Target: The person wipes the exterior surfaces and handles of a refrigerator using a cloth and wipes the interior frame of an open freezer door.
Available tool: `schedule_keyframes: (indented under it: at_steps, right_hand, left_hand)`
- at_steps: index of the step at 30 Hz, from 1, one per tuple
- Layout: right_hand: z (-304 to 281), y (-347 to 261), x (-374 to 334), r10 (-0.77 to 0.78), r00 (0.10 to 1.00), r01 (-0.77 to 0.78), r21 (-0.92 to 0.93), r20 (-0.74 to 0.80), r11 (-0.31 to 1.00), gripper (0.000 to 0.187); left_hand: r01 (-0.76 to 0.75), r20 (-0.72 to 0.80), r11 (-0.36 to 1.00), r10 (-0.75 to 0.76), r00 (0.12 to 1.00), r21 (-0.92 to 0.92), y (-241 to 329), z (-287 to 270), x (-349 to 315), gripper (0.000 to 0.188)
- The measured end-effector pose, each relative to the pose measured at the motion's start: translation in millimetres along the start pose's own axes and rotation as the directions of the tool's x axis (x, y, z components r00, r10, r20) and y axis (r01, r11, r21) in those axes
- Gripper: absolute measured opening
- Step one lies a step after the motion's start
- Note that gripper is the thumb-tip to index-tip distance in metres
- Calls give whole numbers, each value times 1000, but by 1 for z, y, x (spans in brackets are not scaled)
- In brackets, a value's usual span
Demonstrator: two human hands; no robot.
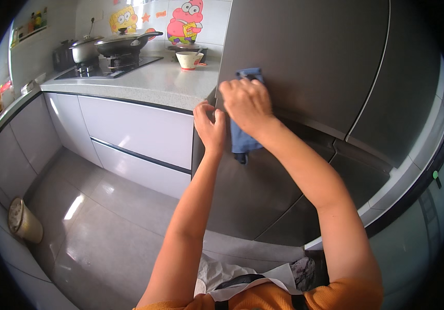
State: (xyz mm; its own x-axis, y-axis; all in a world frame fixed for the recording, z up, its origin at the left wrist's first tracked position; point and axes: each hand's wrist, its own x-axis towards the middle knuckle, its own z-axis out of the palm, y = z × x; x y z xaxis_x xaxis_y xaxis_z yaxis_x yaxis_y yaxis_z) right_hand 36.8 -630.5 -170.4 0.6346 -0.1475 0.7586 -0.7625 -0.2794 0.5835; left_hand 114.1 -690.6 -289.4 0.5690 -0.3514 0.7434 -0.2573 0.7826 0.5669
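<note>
My right hand (247, 103) is closed on a blue cloth (243, 140), pressing it against the dark grey refrigerator door (310, 57) near its left edge. The cloth shows above the knuckles and hangs down below the hand, with a dark patch at its lower end. Just left of it, my left hand (210, 126) is raised at the refrigerator's left edge, beside the counter corner. Its fingers are bent, with a gap between them and the thumb, and nothing shows in them. Whether its fingertips touch the edge, I cannot tell.
On the grey counter (180, 85) stand a patterned bowl (189, 60) and a black hob (110, 70) bearing a steel pot (84, 51) and a lidded wok (121, 45). White drawers (139, 132) run below. A bin (28, 222) stands at the left on grey floor tiles.
</note>
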Motion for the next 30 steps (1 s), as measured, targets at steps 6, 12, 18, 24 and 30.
schedule_keyframes:
  at_steps: [6, 12, 18, 24, 30]
  right_hand:
    - [5, -2, 2, -31, 998, 36, 119, -47, 992, 15]
    - [-18, 16, -23, 34, 999, -36, 71, 37, 997, 21]
    - [8, -2, 1, -98, 987, 105, 51, -124, 993, 10]
    - [2, 11, -19, -110, 982, 136, 164, -155, 977, 16]
    - [-44, 54, -80, -17, 998, 21, 76, -53, 997, 21]
  left_hand:
    - [-3, 4, 1000, 3, 1000, -30, 4, -4, 3, 18]
    - [-47, -3, 999, 47, 999, -17, 3, -8, 6, 18]
    - [-13, 12, 1000, 13, 1000, -18, 0, 1, 0, 17]
    - [-30, 8, 1000, 30, 1000, -1, 3, -2, 2, 16]
    - [-53, 5, 999, 53, 999, -9, 0, -7, 3, 15]
